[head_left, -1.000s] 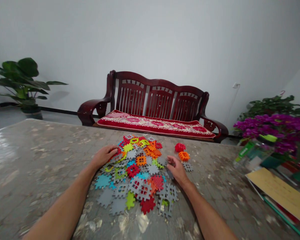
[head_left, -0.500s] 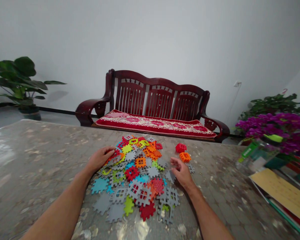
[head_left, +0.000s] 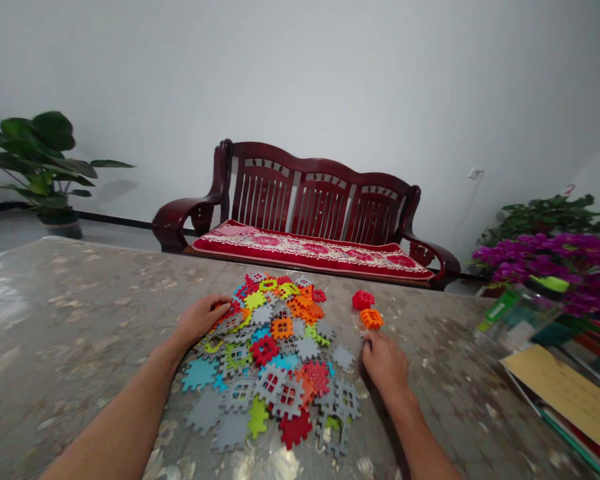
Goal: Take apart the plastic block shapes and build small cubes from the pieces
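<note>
A heap of toothed interlocking plastic tiles (head_left: 282, 327) in grey, red, orange, green and blue is spread over the table in front of me. At its left edge rests my left hand (head_left: 205, 319), thumb and forefinger apart, close to a red tile (head_left: 236, 307); I see nothing held in it. My right hand (head_left: 387, 363) is on the table right of the heap, fingers curled together; what they may hold is hidden. Just beyond it sit an orange block of joined tiles (head_left: 371, 319) and a red one (head_left: 363, 300). A loose grey tile (head_left: 343, 357) lies left of my right hand.
The patterned table (head_left: 105, 300) carries a clear bottle (head_left: 525, 320) and a stack of papers and folders (head_left: 563, 387) at the right, near purple flowers (head_left: 550, 263). Behind stands a dark wooden bench (head_left: 320, 200); a potted plant (head_left: 45, 167) is at the far left.
My right hand has moved right, away from the heap, and its fingers have closed. It now covers the spot where a grey tile lay by the orange block. My left hand has stayed put.
</note>
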`<state>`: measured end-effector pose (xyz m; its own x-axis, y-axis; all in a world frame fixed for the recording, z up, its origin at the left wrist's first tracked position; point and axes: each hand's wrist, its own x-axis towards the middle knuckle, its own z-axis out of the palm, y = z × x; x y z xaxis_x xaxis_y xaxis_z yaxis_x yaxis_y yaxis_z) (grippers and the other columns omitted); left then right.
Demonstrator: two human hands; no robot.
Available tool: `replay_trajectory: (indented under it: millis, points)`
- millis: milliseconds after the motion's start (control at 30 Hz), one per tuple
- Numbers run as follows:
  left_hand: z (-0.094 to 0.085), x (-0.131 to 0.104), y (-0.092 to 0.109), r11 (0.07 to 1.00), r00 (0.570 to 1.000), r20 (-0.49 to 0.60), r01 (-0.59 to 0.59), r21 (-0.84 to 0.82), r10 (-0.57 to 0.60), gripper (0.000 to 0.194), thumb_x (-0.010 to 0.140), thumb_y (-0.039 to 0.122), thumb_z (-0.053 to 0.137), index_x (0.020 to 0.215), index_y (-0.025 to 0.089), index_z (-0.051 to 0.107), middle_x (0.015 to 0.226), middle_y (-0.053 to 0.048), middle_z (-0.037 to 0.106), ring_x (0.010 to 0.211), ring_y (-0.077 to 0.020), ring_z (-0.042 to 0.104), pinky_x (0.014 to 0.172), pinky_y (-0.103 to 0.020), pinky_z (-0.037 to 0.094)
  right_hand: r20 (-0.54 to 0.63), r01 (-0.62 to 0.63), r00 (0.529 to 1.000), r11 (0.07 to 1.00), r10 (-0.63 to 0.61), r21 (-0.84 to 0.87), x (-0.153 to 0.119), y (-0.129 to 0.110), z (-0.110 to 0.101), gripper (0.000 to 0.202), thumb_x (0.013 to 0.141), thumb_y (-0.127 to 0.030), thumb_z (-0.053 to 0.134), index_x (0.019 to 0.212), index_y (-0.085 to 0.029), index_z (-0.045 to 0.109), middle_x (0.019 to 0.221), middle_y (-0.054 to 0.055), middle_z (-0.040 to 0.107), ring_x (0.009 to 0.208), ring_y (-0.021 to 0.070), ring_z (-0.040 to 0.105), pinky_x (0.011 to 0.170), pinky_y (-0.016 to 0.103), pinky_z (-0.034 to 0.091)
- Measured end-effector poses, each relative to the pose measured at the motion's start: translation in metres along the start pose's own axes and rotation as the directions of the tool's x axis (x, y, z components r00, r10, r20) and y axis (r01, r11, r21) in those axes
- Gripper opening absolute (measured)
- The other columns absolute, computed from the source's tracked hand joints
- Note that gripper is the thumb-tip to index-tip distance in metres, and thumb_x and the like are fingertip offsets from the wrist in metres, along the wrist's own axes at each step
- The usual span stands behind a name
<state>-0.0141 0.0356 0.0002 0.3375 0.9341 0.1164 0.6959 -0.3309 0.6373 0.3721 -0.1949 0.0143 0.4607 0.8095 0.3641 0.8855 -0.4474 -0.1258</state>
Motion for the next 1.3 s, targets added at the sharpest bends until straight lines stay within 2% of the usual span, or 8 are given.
replay_trajectory:
  millis: [200,433,733,833,933,1033,1167,1300]
  points:
    - [0.003,0.001,-0.005,0.999,0.999,-0.030,0.008,-0.032,-0.009,0.044,0.081,0.050,0.050,0.105,0.023,0.073,0.108,-0.005,0.075,0.101,-0.0272,0.066,0.090,-0.036,0.050,0.026,0.191,0.981,0.977,-0.194,0.093,-0.001,-0.027,0.012,0.040,0.081,-0.008,0.045,0.104,-0.024,0.074,0.107,0.008,0.073,0.104,0.0236,0.064,0.093,0.033,0.046]
    - [0.005,0.002,-0.007,1.000,0.999,-0.047,0.009,-0.005,-0.010,0.041,0.082,0.049,0.050,0.105,0.025,0.074,0.110,-0.004,0.074,0.099,-0.0267,0.066,0.089,-0.035,0.049,0.089,0.260,0.953,0.934,-0.288,0.244,0.039,-0.032,0.036,0.056,0.076,0.002,0.039,0.121,-0.013,0.069,0.127,0.014,0.066,0.121,0.0255,0.060,0.108,0.039,0.042]
    - [0.005,0.003,-0.007,1.000,0.998,-0.061,-0.024,0.000,0.024,0.042,0.082,0.048,0.049,0.104,0.023,0.075,0.110,-0.006,0.074,0.101,-0.0267,0.066,0.088,-0.035,0.050,0.047,0.269,0.955,0.921,-0.293,0.283,0.083,-0.037,0.064,0.060,0.076,0.004,0.036,0.126,-0.012,0.064,0.134,0.014,0.062,0.127,0.0226,0.056,0.110,0.040,0.042]
    - [0.003,0.001,-0.004,1.000,0.998,-0.070,-0.006,-0.029,0.004,0.040,0.080,0.048,0.052,0.102,0.024,0.076,0.108,-0.004,0.075,0.100,-0.0269,0.066,0.088,-0.034,0.050,-0.020,0.250,0.966,0.916,-0.257,0.314,0.085,-0.030,0.072,0.061,0.076,0.003,0.035,0.127,-0.014,0.063,0.136,0.011,0.060,0.129,0.0203,0.054,0.112,0.039,0.040]
    - [0.002,-0.001,0.000,0.998,0.997,-0.081,0.008,-0.069,-0.014,0.039,0.077,0.049,0.055,0.099,0.026,0.076,0.104,-0.003,0.076,0.099,-0.0263,0.067,0.087,-0.033,0.051,-0.093,0.229,0.973,0.900,-0.210,0.370,0.084,-0.024,0.077,0.057,0.076,0.002,0.036,0.122,-0.015,0.067,0.128,0.011,0.066,0.123,0.0203,0.057,0.110,0.039,0.041]
    - [0.001,-0.002,0.002,0.996,0.996,-0.091,0.012,-0.083,-0.020,0.037,0.077,0.048,0.055,0.097,0.026,0.076,0.103,-0.002,0.076,0.098,-0.0257,0.067,0.086,-0.032,0.051,-0.061,0.226,0.974,0.904,-0.219,0.363,0.082,-0.024,0.079,0.054,0.078,0.001,0.037,0.117,-0.015,0.070,0.120,0.012,0.069,0.117,0.0214,0.061,0.107,0.038,0.043]
    - [0.002,-0.001,0.003,0.997,0.995,-0.094,0.006,-0.077,-0.013,0.035,0.077,0.046,0.055,0.096,0.026,0.077,0.101,-0.002,0.076,0.095,-0.0252,0.067,0.085,-0.032,0.051,-0.032,0.273,0.961,0.916,-0.276,0.295,0.081,-0.032,0.078,0.053,0.077,0.002,0.039,0.115,-0.015,0.070,0.126,0.012,0.066,0.121,0.0221,0.058,0.109,0.037,0.041]
    - [0.002,0.002,0.002,0.998,0.996,-0.084,0.001,-0.065,-0.006,0.035,0.077,0.046,0.055,0.095,0.026,0.077,0.100,-0.003,0.076,0.092,-0.0248,0.067,0.083,-0.031,0.051,-0.032,0.292,0.955,0.908,-0.296,0.300,0.081,-0.034,0.078,0.054,0.076,0.003,0.037,0.116,-0.015,0.070,0.129,0.012,0.064,0.123,0.0229,0.056,0.108,0.038,0.041]
